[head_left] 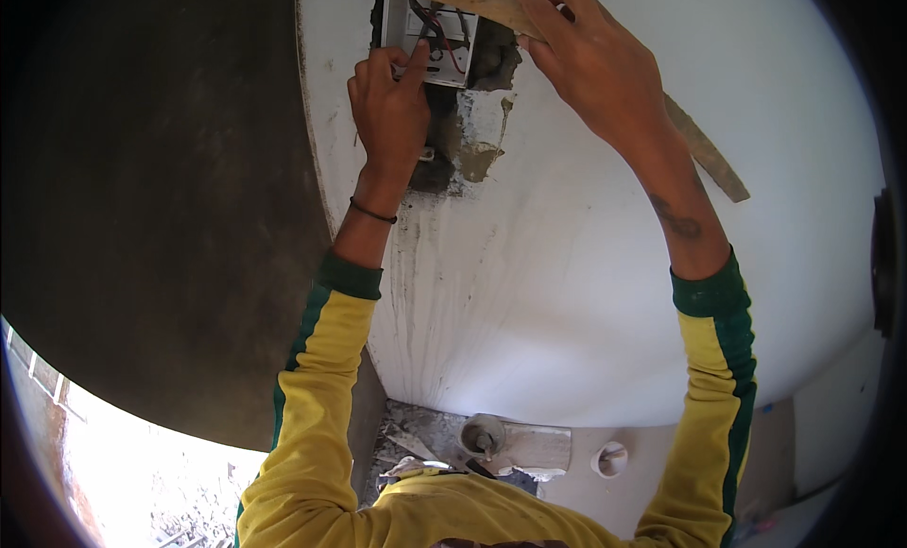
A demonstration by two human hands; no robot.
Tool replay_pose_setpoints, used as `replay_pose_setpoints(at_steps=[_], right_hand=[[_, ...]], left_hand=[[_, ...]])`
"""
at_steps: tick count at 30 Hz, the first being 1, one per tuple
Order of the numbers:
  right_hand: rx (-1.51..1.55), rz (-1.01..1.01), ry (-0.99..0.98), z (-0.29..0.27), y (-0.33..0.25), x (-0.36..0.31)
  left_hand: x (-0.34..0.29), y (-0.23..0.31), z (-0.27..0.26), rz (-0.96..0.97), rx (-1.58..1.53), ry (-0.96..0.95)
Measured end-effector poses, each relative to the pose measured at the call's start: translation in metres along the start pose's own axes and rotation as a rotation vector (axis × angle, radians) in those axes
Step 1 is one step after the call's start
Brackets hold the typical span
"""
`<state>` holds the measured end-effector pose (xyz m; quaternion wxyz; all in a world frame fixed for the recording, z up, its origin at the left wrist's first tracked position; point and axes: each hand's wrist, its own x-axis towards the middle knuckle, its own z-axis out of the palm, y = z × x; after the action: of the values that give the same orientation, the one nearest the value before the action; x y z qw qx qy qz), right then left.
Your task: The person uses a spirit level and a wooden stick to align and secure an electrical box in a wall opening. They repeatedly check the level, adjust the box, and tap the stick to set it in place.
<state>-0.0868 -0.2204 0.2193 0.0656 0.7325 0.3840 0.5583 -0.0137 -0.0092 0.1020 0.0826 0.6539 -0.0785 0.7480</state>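
A white electrical box (458, 76) with red and dark wires (433, 24) sits in a rough cutout high on the white wall. My left hand (389, 113) grips its lower left edge, with one finger reaching over the front into the box. My right hand (609, 76) is closed on a long, narrow wooden strip (710, 153). The strip runs across the top of the box, passes behind my right wrist and slants down to the right. Its upper left end goes out of view. Below the box is a chiselled opening (435, 161) with patches of mortar around it.
A dark wall (170, 189) meets the white wall (567, 293) at a corner to my left. On the floor are a bucket (482, 436), a flat board (539, 447), a small white container (609, 460) and rubble (411, 433). Bright outdoor ground shows at lower left.
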Motion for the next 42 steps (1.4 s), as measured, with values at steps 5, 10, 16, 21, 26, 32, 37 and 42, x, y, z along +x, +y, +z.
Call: replay_pose_setpoints(at_steps=[5,10,16,21,26,32,37,42], right_hand=[[-0.069,-0.031,0.010,0.015,-0.003,0.011],[-0.170,-0.124,0.071,0.044,0.011,-0.003],[-0.199,-0.209,0.120,0.056,0.016,0.002],[-0.152,-0.231,0.127,0.063,0.012,0.009],[-0.223,-0.262,0.112,0.063,0.014,0.012],[-0.121,-0.349,0.152,0.058,0.027,0.018],[-0.113,-0.386,0.113,0.059,0.039,0.018],[-0.044,-0.387,0.040,0.048,0.031,0.023]], left_hand=[[0.001,-0.011,0.001,-0.172,-0.310,0.009],[-0.004,-0.021,-0.010,-0.204,-0.490,0.111],[-0.009,-0.024,-0.020,0.108,-0.307,0.054],[-0.019,-0.026,-0.008,0.160,-0.258,0.046],[-0.021,-0.016,-0.001,0.087,-0.236,0.059],[-0.014,-0.006,0.007,0.114,-0.293,0.092],[-0.009,-0.013,-0.006,0.080,-0.301,0.229],[0.038,-0.072,-0.011,0.131,-0.049,0.292]])
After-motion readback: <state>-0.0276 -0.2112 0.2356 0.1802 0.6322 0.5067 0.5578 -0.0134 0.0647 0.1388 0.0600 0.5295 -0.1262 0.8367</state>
